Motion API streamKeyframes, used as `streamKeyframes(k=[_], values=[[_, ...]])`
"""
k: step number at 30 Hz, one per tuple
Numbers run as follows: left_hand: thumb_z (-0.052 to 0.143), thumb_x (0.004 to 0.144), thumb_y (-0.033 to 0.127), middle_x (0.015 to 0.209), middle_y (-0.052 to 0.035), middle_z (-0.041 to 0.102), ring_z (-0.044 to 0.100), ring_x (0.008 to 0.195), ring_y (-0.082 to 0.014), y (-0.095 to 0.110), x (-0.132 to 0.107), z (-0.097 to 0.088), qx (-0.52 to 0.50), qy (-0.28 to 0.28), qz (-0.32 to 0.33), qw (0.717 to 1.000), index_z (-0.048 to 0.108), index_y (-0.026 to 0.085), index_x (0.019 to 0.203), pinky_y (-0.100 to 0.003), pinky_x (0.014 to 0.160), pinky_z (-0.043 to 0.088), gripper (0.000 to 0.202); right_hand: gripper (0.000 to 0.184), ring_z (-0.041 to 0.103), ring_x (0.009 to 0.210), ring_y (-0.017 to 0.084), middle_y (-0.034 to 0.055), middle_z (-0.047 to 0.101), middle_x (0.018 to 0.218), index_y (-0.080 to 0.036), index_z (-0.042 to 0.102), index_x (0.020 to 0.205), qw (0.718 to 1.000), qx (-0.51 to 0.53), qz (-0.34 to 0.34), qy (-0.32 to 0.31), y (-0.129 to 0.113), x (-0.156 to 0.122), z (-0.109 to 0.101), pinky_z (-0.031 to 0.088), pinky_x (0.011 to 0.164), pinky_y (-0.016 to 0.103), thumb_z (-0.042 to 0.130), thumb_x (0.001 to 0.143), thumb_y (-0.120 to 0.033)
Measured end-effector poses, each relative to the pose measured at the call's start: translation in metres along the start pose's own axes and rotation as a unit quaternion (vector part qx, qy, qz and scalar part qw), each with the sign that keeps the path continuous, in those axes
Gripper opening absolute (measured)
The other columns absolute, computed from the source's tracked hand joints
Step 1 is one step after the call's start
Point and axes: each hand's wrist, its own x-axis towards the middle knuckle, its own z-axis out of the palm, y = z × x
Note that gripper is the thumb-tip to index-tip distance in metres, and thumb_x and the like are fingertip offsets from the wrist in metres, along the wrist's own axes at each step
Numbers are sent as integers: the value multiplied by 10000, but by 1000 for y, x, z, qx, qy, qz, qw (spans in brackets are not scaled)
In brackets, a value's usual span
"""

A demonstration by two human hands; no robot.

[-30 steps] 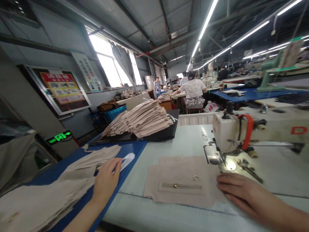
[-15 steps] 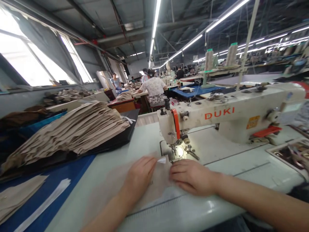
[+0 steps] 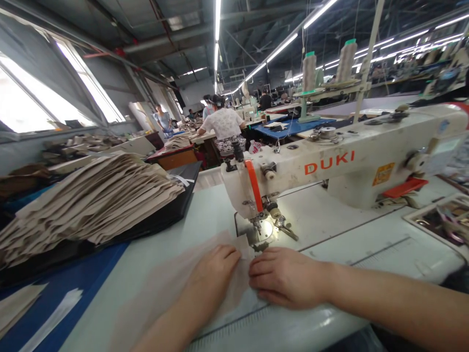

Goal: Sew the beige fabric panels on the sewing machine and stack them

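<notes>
A pale beige fabric piece (image 3: 166, 281) lies on the sewing table in front of the sewing machine (image 3: 278, 181), its left part blurred. My left hand (image 3: 212, 276) rests on it, thumb and fingers closed on the cloth near a light flap (image 3: 242, 243) at its top corner. At the fabric's right edge, my right hand (image 3: 287, 277) has its fingers curled together and gripping the edge; the fingertips are partly hidden. Both hands are just in front of the lit needle plate (image 3: 264, 230), and the cloth lies short of the needle.
To the left, a tall stack of beige fabric pieces (image 3: 98, 195) lies on black material. White strips (image 3: 54, 318) and more beige pieces (image 3: 18, 305) are on a blue sheet. An open tray of small tools (image 3: 439, 222) sits at right. Beyond the machine, a person (image 3: 223, 122) sits working.
The view has shifted, so the machine and stack appear further left. Both hands stay on the fabric and have drawn slightly closer together. The small white tab by my left fingertips no longer stands out.
</notes>
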Motion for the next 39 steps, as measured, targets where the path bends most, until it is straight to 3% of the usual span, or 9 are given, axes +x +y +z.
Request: streamKeyframes(k=[4,8,13,18,28,39], values=[[406,840,-8,992,-58,690,642,908,-193,-2,0,7,19,23,52,998,657,181,1028,-333,818,552,366,205,599,1002,198,67,702,1018,-156,666,978,1000,-13,2,-8,1,1,-1,434,867,320,486,967,-253],[383,866,-4,918,-49,689,645,840,-193,-5,0,14,42,84,81,992,656,178,976,-333,767,560,346,210,593,1012,195,75,698,1028,-155,666,977,1000,-8,-4,0,2,1,1,427,883,317,480,968,-251],[425,905,51,788,-33,657,621,733,-191,3,5,17,55,133,78,987,643,179,817,-322,675,546,267,212,593,1002,199,72,698,1014,-157,665,973,1000,-12,1,-2,1,0,2,421,885,318,481,971,-263],[378,917,56,760,-45,649,620,716,-183,14,7,16,71,179,87,977,620,180,745,-308,668,539,322,217,592,1012,202,74,697,1018,-154,663,988,1000,-11,1,1,1,-1,3,415,893,311,483,971,-273],[310,973,107,877,-56,714,675,821,-170,8,3,26,86,230,108,963,646,159,907,-290,770,559,346,220,586,1045,203,65,694,1041,-155,660,1001,1000,-18,-4,-13,4,1,2,420,896,318,483,973,-283],[337,968,99,896,-69,715,666,830,-171,9,4,26,67,243,121,960,660,137,913,-291,767,563,330,219,587,1047,203,70,696,1058,-154,663,1008,1000,-3,0,-15,5,0,3,421,898,314,494,968,-288]])
